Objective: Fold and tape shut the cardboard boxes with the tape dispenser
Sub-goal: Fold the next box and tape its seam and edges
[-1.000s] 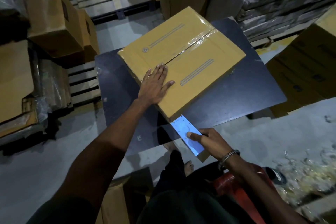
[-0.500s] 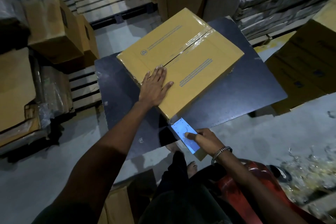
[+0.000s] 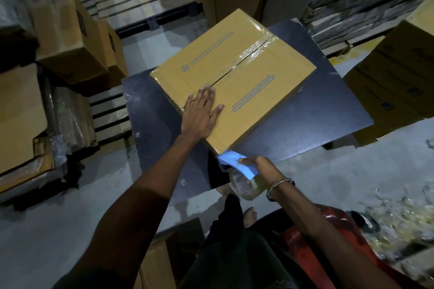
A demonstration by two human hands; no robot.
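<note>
Tilting off the cardboard box (image 3: 234, 82) corner, tape dispenser (image 3: 237, 166) stays clamped in right hand (image 3: 260, 166) fingers; left hand (image 3: 200, 112) presses flat, fingers straight; tape may tear unevenly.

One closed cardboard box (image 3: 234, 82) lies on one dark worktop (image 3: 328, 105). There is one blue tape dispenser (image 3: 237, 165) carrying one roll of clear tape (image 3: 246, 186). Two hands show: the left hand (image 3: 199, 112) and the right hand (image 3: 260, 166), with one bracelet (image 3: 279, 185). Two brown boxes (image 3: 70, 37) stand stacked at far left.
</note>
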